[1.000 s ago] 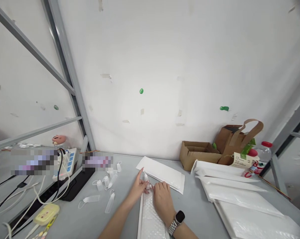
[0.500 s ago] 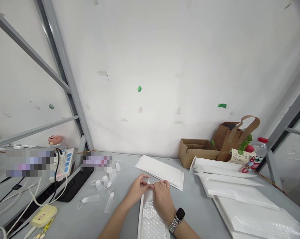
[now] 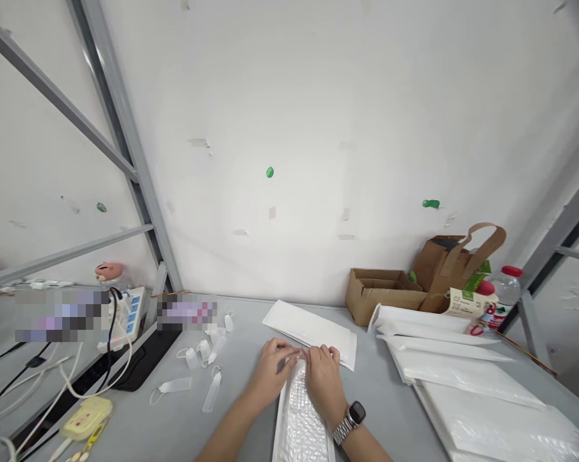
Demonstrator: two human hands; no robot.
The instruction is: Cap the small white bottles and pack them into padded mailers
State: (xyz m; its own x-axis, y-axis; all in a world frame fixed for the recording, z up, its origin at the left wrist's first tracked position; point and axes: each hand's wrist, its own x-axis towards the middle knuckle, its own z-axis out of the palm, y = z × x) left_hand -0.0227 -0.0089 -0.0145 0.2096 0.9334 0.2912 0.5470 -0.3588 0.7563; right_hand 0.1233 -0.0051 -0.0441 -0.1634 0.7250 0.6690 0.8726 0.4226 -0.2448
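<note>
A white padded bubble mailer [image 3: 301, 420] lies lengthwise in front of me, its bubbled side up. At its far end my left hand [image 3: 272, 369] is closed, with thumb and fingertips pinching the edge. My right hand [image 3: 324, 378], with a watch on the wrist, is closed on the same end from the right, its fingers curled. The fingertips nearly meet, and what lies between them is mostly hidden. Behind the hands is a flat white envelope [image 3: 313, 330]. Left of my left hand lie several small translucent bottles with looped caps, the closest being a slim bottle [image 3: 212, 391].
Several stacked white mailers [image 3: 481, 398] cover the right side. Behind them stand an open cardboard box [image 3: 380, 298], a brown paper bag [image 3: 443, 269] and a red-capped bottle [image 3: 506, 289]. At left are a power strip [image 3: 130, 317], loose cables and a yellow case [image 3: 86, 417].
Both hands and the mailer have shifted slightly right. The small white looped tip seen between my fingers is out of sight now. My fingers have drawn closer over the mailer's far end.
</note>
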